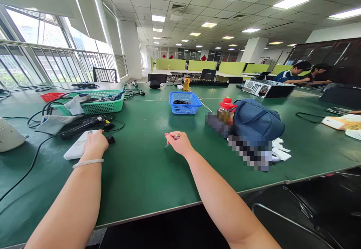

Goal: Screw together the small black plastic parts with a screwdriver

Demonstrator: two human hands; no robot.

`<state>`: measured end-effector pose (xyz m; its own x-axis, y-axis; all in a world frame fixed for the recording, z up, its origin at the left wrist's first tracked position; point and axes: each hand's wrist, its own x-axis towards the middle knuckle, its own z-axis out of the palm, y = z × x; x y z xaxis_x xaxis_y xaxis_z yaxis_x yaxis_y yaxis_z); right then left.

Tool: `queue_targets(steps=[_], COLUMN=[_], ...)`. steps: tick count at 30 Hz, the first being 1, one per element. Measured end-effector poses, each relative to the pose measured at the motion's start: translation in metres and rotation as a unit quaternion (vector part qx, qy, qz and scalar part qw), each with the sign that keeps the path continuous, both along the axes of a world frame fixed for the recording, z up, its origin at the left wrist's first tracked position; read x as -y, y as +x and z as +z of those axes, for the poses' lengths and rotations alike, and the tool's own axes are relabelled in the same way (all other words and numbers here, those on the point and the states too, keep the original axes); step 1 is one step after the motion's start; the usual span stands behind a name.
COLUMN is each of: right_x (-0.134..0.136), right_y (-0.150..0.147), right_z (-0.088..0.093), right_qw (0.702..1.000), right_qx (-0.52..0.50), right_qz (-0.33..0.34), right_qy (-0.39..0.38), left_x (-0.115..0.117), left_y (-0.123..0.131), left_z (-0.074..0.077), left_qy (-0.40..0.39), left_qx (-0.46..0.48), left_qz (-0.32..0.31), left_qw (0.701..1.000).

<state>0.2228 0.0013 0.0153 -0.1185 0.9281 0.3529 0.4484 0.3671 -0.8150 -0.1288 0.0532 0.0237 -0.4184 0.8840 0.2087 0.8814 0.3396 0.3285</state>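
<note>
My right hand is closed around a slim screwdriver-like tool, its thin tip pointing down and left over the green table. At the left, my left hand lies on a flat white box, its fingers bent over the box's right end; whether it grips the box is hard to see. A small black object sits just right of that hand.
A green basket with cloth, black cables and a red tray stand at the left. Ahead is a blue basket. A blue bag and red-lidded jar stand right. Two people sit farther right near a computer case.
</note>
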Motion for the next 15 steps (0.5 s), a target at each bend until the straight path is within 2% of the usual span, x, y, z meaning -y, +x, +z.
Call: queue_targets(steps=[2,6,10,15], right_x=[0.000,0.000,0.001,0.000], right_y=[0.000,0.000,0.000,0.000], right_z=[0.000,-0.001,-0.001,0.000], right_qw=[1.000,1.000,1.000,1.000], right_qx=[0.001,-0.001,0.001,0.009], right_qz=[0.000,0.001,0.000,-0.003], right_qy=[-0.002,0.003,0.007,0.003], left_x=[0.005,0.011,0.009,0.007], left_y=[0.009,0.022,0.025,0.027], left_z=[0.009,0.018,0.013,0.008], left_qy=[0.017,0.105,0.092,0.042], left_qx=[-0.003,0.003,-0.005,-0.070], left_qz=[0.031,0.004,-0.033,-0.061], left_qw=[0.999,0.994,0.995,0.995])
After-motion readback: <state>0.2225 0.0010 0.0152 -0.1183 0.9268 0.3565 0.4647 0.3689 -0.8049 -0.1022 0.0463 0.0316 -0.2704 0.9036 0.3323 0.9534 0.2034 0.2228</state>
